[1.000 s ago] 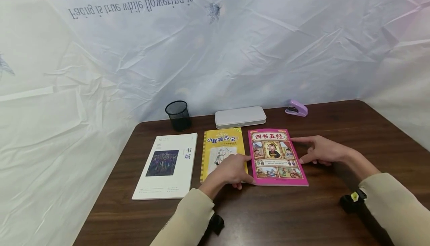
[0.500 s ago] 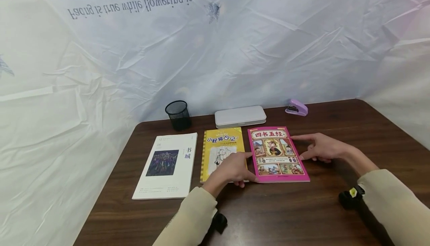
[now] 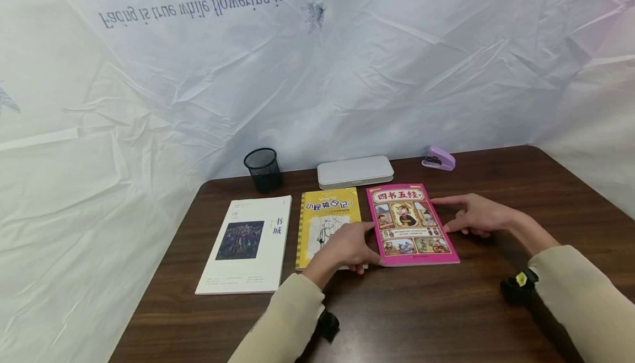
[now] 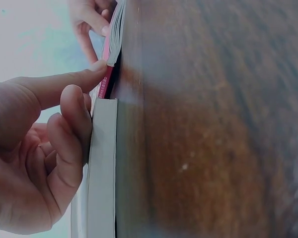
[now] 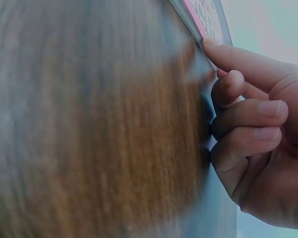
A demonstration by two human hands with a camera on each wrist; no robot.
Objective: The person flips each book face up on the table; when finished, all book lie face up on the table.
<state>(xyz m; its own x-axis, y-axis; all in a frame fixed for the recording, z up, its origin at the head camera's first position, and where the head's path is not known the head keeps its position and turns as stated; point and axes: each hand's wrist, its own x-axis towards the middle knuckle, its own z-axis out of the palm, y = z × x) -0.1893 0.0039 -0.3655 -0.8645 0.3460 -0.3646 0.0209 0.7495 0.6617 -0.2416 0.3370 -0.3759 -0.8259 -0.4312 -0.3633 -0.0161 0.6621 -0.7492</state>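
A pink-bordered book (image 3: 415, 225) with cartoon panels lies flat on the dark wooden table between my hands. My left hand (image 3: 347, 244) reaches over the yellow book (image 3: 328, 217), index finger and thumb at the pink book's left edge. In the left wrist view the thumb touches the corner of the pink book (image 4: 107, 82), beside the yellow book's page block (image 4: 103, 168). My right hand (image 3: 476, 214) has its straight index finger and thumb at the right edge; its other fingers are curled under. In the right wrist view, the thumb (image 5: 248, 62) meets that edge.
A white book (image 3: 245, 244) with a dark picture lies on the left. Along the back stand a black mesh pen cup (image 3: 264, 171), a white flat case (image 3: 355, 172) and a purple stapler (image 3: 439, 158). Behind the wooden table (image 3: 421, 313) hangs a pale printed sheet (image 3: 347, 65).
The pink book has slid a little toward the back and slightly right, both hands moving along with it. The yellow and white books have stayed in place.
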